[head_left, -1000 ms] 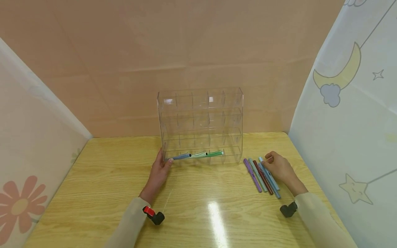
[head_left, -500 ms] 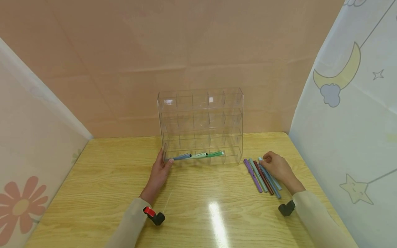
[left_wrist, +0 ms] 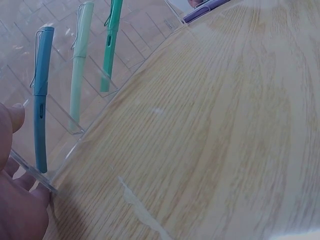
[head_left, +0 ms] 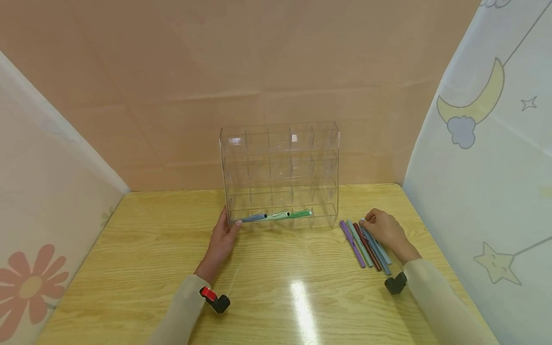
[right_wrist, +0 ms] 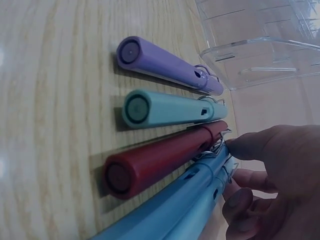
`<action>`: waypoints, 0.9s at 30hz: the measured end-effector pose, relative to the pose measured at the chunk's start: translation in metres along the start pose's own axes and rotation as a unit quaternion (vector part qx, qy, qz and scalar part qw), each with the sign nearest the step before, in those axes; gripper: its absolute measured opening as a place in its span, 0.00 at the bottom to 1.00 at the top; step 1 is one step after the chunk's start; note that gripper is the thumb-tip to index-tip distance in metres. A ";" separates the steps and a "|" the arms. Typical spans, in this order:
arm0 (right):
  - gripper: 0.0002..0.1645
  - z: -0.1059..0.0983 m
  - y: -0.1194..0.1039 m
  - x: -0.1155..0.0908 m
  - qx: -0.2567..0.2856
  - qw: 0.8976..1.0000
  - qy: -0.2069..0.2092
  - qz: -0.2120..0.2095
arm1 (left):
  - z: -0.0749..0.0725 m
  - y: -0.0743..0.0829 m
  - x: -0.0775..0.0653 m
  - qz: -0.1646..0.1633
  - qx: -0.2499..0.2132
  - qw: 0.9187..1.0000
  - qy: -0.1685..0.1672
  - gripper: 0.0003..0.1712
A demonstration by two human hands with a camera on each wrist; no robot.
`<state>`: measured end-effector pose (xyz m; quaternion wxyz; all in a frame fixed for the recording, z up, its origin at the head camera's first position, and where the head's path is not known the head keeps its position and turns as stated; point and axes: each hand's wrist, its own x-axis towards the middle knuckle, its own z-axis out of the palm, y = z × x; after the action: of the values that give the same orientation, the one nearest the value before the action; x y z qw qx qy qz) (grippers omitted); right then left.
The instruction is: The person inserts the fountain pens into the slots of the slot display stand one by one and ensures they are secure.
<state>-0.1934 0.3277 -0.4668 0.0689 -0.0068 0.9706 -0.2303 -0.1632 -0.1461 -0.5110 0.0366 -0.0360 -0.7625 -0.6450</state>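
Your right hand (head_left: 385,232) is holding its fingers narrow, bent around the clip ends of the two blue pens (right_wrist: 172,197), which are lying side by side on the counter (head_left: 267,287); whether you are pinching one or both, I cannot tell; for a clean pick-up, you should be squeezing just one cap and lifting it straight up, so its clip is not snagging; the red pen (right_wrist: 165,156) is lying right alongside, its clip crowding theirs, with the pale teal pen (right_wrist: 172,109) and purple pen (right_wrist: 172,70) lying beyond; your left hand (head_left: 223,235) is gripping the lower left side of the clear rack (head_left: 280,179), thumb in front; its lowest row is holding a steel-blue pen (left_wrist: 41,100), a mint pen (left_wrist: 78,75) and a green pen (left_wrist: 109,55); its right wall is standing near the purple pen.
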 end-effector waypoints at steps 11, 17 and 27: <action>0.24 -0.007 -0.006 0.006 -0.014 0.999 -0.029 0.017 | 0.001 0.000 0.000 0.004 0.003 1.000 -0.002 0.44; 0.22 -0.010 -0.009 0.009 -0.019 0.998 -0.045 0.029 | 0.001 0.001 -0.001 0.000 0.000 1.000 -0.003 0.44; 0.19 -0.011 -0.006 0.015 -0.012 0.998 -0.047 0.034 | 0.001 0.001 0.001 -0.010 -0.002 1.000 -0.001 0.44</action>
<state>-0.2098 0.3266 -0.4561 0.1225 0.0145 0.9686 -0.2159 -0.1637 -0.1448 -0.5104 0.0294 -0.0294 -0.7614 -0.6470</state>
